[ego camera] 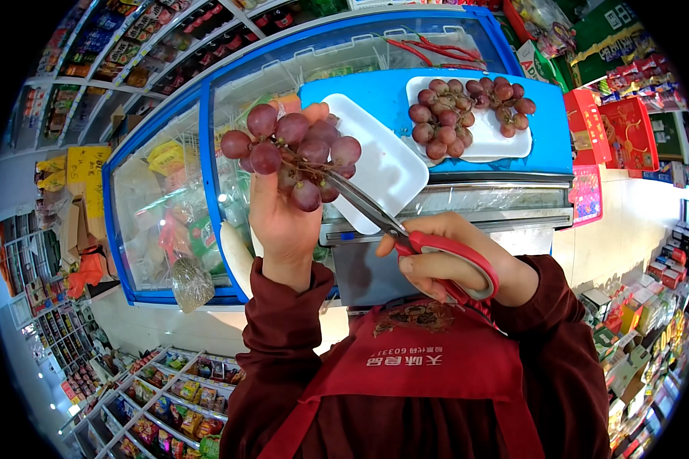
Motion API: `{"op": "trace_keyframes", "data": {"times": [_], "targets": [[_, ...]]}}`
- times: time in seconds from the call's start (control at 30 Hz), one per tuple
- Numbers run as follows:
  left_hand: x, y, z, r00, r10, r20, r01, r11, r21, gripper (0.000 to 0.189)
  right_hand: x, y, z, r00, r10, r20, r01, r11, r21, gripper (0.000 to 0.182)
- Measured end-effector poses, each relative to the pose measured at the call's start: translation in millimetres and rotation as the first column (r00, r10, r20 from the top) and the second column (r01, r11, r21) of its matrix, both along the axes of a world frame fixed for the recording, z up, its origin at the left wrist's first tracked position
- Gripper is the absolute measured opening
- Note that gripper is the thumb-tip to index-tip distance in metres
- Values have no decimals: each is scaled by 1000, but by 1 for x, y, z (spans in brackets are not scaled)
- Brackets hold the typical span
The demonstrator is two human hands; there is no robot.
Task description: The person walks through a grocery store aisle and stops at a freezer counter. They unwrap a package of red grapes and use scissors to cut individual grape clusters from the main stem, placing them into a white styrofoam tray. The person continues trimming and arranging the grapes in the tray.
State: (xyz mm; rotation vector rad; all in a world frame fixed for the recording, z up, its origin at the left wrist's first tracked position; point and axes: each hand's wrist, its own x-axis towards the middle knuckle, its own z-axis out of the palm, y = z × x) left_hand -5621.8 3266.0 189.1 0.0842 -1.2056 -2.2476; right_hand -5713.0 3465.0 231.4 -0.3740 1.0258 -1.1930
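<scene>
A bunch of red grapes (pixel 291 150) rests on my raised left hand (pixel 287 229), which holds it from below, the fingers mostly hidden behind the fruit. My right hand (pixel 465 252) grips the red handles of a pair of scissors (pixel 399 226). The scissor blades reach up and left, their tips in among the grape stems. Behind the bunch, a white foam tray (pixel 373 155) lies tilted on the blue board (pixel 344 86). To its right, a second foam tray (pixel 491 137) bears more grapes (pixel 445 117) in small clusters.
Under the board stands a blue-framed glass-topped chest freezer (pixel 206 160), with red chillies (pixel 436 49) at its far side. A wrapping machine (pixel 494 201) with clear film is before me. A white radish (pixel 235 258) and a knotted bag (pixel 192 284) lie left. Stocked shelves (pixel 166 396) surround the floor.
</scene>
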Motion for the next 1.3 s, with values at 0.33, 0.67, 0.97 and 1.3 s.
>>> {"op": "trace_keyframes", "data": {"times": [0.33,0.67,0.97,1.3], "targets": [[-5,-5,-13,996,-59,-64,69,982,174,48,-2,-7,-12,992,-42,-117,45,999,29,19],[-3,-8,-18,1000,19,22,-23,984,179,47,-1,-1,-7,999,-31,-29,32,999,34,25],[0,-14,-17,994,-48,-100,80,935,347,50,-2,12,-8,984,161,-79,-172,972,-157,29],[-3,-3,-7,978,-111,-175,173,902,395,50,-6,9,10,982,143,-122,-141,990,26,21]]}}
